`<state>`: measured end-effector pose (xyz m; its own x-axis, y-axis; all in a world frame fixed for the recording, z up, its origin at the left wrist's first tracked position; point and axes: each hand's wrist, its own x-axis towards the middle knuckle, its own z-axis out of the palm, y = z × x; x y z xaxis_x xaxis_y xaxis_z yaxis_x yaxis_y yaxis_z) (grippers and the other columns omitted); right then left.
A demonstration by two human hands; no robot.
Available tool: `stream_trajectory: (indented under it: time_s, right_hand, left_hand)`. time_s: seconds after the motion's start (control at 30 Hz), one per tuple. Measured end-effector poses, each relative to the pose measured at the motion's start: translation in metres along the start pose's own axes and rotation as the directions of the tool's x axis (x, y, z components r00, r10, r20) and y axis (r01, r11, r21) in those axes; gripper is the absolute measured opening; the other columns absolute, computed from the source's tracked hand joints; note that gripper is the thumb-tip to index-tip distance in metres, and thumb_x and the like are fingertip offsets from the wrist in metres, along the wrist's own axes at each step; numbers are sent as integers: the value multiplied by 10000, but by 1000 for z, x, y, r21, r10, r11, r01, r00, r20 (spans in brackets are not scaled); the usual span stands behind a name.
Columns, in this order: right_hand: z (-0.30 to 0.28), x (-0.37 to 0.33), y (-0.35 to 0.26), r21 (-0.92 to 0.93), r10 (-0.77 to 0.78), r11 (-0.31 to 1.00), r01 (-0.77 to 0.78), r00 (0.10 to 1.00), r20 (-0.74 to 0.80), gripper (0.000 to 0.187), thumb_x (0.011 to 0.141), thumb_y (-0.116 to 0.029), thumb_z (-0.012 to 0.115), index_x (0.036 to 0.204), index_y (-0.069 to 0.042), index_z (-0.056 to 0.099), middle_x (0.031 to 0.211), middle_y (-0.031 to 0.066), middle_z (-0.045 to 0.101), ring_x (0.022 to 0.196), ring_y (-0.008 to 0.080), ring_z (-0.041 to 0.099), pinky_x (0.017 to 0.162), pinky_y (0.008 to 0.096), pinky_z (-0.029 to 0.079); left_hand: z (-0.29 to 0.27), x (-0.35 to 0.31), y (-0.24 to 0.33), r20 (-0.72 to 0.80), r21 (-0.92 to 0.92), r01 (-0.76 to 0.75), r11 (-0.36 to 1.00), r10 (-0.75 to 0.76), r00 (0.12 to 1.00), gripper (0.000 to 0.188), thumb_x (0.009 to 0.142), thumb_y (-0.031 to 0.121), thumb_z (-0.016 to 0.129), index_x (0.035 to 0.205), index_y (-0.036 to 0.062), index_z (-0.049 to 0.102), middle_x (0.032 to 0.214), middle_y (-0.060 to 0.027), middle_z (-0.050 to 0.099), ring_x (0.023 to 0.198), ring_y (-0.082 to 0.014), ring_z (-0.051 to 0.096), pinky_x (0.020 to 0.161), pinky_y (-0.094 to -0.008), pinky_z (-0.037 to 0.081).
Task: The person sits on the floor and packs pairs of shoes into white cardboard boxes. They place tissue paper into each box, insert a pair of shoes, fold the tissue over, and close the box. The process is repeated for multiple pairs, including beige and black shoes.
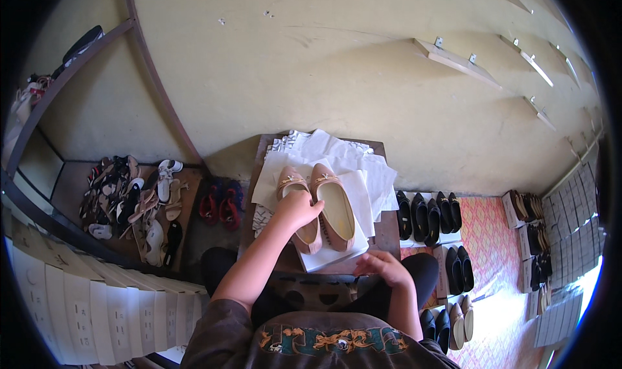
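A pair of pink-beige pointed flat shoes with a gold-coloured trim on the toes lies side by side, toes away from me. My left hand (298, 209) is closed over the middle of the left shoe (289, 178); its fingertips are hidden inside the shoe's opening. The right shoe (339, 215) lies just beside that hand. Under both heels shows a white box or lid (332, 257). My right hand (387, 267) is off the near right corner of it, holding nothing, its fingers loosely bent and apart.
White tissue sheets (377, 173) cover the small dark table (387, 230). Black shoes (420, 217) stand on boxes to the right, on a patterned floor covering (484, 230). Sandals (152, 197) are heaped at left, near stacked white boxes (97, 304). Wall brackets (457, 63) stick out.
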<state>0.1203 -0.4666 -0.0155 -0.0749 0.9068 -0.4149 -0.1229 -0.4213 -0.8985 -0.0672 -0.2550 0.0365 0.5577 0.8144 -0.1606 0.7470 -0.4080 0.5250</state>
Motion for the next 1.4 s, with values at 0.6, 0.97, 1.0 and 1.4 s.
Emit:
stream_trajectory:
  time_s: [0.6,0.97,1.0,1.4]
  right_hand:
    - [-34,96,-19,-439,-104,898,5,974,-200,582,771,-432,661,1176,-39,519,1009,94,577,912,179,545,765,289,445]
    - [-52,117,-18,-324,87,942,-84,996,-6,817,659,-479,744,1216,35,438,914,115,565,834,179,546,693,275,446]
    - [-52,116,-21,-307,90,948,-82,996,12,805,668,-464,744,1216,35,430,901,107,568,817,171,546,677,270,444]
    - [-56,123,-19,-182,84,981,-63,991,107,743,712,-338,753,1212,47,361,933,135,583,836,172,561,682,262,442]
  left_hand:
    - [-51,44,-18,-20,72,-44,996,46,999,329,697,282,631,799,-30,603,824,-234,620,775,-326,617,679,-391,480]
    - [-111,141,-53,-272,422,189,887,-75,959,253,795,115,487,1041,114,548,997,-106,627,977,-277,587,780,-426,461]
    - [-105,155,-61,-284,448,195,873,-68,956,252,795,108,484,1039,120,544,984,-104,629,960,-282,593,769,-430,465]
    - [-32,218,-87,-70,634,102,766,-74,995,289,858,111,408,1084,203,563,978,-52,637,985,-244,591,983,-607,191]
